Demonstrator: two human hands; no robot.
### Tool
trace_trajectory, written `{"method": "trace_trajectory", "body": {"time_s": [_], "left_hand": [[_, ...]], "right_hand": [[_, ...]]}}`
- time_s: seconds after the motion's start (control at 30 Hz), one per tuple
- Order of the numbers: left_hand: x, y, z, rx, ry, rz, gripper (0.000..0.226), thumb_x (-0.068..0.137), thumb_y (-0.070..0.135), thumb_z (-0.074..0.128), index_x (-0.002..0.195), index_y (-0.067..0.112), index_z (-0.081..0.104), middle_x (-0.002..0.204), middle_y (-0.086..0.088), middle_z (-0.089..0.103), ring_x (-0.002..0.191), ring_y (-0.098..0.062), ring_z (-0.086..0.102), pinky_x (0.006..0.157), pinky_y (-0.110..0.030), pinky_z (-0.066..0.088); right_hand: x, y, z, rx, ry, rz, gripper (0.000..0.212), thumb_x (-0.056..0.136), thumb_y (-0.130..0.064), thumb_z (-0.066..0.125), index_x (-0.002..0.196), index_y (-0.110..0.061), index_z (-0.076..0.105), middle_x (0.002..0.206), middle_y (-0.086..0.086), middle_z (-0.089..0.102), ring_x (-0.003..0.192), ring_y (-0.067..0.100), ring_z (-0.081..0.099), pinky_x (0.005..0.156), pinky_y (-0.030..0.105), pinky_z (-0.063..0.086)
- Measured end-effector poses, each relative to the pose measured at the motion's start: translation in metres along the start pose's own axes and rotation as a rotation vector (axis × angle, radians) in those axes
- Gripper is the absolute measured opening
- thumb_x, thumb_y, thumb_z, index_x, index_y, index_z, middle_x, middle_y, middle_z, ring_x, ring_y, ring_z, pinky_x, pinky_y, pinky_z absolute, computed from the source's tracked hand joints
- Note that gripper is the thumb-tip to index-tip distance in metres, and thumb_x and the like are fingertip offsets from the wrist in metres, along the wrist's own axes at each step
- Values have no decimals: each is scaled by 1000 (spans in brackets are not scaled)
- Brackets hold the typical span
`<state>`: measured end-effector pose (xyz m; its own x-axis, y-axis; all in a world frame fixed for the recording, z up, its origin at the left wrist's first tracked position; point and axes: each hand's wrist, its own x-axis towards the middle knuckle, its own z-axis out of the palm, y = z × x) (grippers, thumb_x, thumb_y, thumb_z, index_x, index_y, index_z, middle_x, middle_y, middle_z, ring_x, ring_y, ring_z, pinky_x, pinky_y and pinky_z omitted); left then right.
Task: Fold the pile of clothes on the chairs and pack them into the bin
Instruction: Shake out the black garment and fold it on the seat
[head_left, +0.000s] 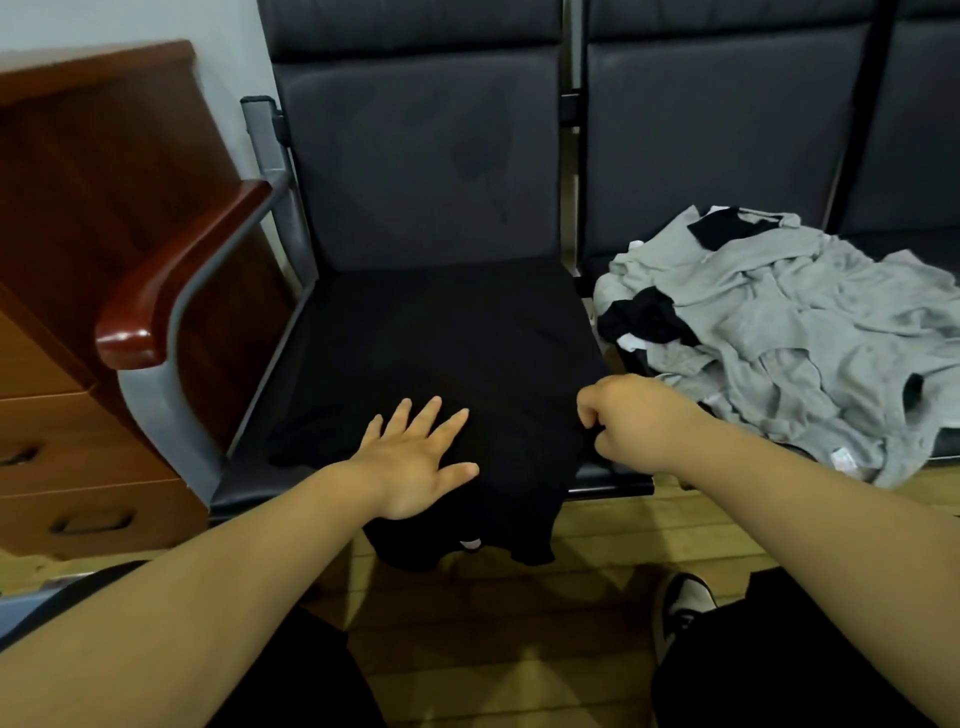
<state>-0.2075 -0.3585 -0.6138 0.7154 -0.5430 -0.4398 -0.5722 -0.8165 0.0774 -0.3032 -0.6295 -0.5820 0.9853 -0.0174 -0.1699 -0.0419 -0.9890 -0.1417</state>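
A black garment (447, 358) lies spread flat over the left chair seat (597, 475), its lower edge hanging off the front. My left hand (415, 462) presses flat on the garment near the front edge, fingers spread. My right hand (636, 421) pinches the garment's right edge between curled fingers and thumb. A pile of grey and black clothes (779, 332) lies rumpled on the neighbouring seat to the right. No bin is in view.
A wooden armrest (171, 280) on a grey metal frame bounds the left seat. A brown wooden drawer cabinet (78, 364) stands at the left. Wooden floor (519, 623) runs below, with my knees and a shoe (683, 608) on it.
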Motion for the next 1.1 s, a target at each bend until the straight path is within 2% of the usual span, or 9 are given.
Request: {"method": "trace_trajectory", "body": {"time_s": [0.17,0.27,0.4,0.6,0.73,0.8,0.9,0.97,1.1], "left_hand": [[-9,-1,5,13,30,15,80,98,75,29,161,44,-9,172,4,-15,157,-30,-16,126,-55,-3],[-13,0,4,14,17,10,81,98,74,31,161,43,-9,172,3,-14,157,-31,-15,126,-55,-1],[-14,1,5,38,-26,-9,85,97,76,31,160,43,-15,171,3,-19,156,-32,-18,125,-57,-3],[-21,0,3,62,-104,-27,88,98,75,34,159,41,-20,169,4,-25,155,-32,-22,125,-57,-4],[-24,0,0,24,79,28,79,99,69,42,163,33,12,169,-2,12,156,-31,10,125,-53,20],[-25,2,-5,6,193,53,62,98,63,50,150,32,37,150,0,37,140,-26,37,112,-45,40],[-25,4,-9,38,235,78,20,102,50,52,111,33,53,117,7,44,112,-18,46,94,-36,47],[-26,4,-12,52,198,86,16,104,45,51,95,33,52,108,9,42,104,-16,45,91,-35,46],[-27,1,-15,28,157,105,19,102,46,54,87,34,53,105,11,42,101,-12,43,90,-35,46]], "right_hand": [[-12,-6,9,131,33,42,21,85,-13,63,101,-25,58,98,-3,63,87,17,60,76,41,57],[-16,-14,14,209,61,85,4,87,-23,66,85,-26,67,84,-7,68,81,12,64,75,39,59],[-20,-24,24,367,25,189,20,89,-35,69,78,-20,75,76,-1,74,75,12,68,75,37,59],[-19,-23,27,328,223,252,11,85,-29,69,86,-23,61,88,-4,63,78,16,61,70,37,55],[-13,-14,31,190,169,186,15,90,-33,67,104,-27,64,109,-3,52,99,21,57,86,39,53],[-12,-11,30,150,136,150,4,95,-31,63,97,-28,63,106,-4,56,97,21,59,85,39,54],[-16,-5,19,60,87,131,9,94,-31,61,87,-27,58,98,-6,60,87,17,59,76,36,54],[-20,-3,11,51,60,131,12,90,-29,62,81,-28,54,87,-7,60,79,14,57,67,32,51],[-24,-4,12,73,-18,125,12,85,-30,66,85,-24,56,87,-7,58,76,12,55,62,29,45]]}}
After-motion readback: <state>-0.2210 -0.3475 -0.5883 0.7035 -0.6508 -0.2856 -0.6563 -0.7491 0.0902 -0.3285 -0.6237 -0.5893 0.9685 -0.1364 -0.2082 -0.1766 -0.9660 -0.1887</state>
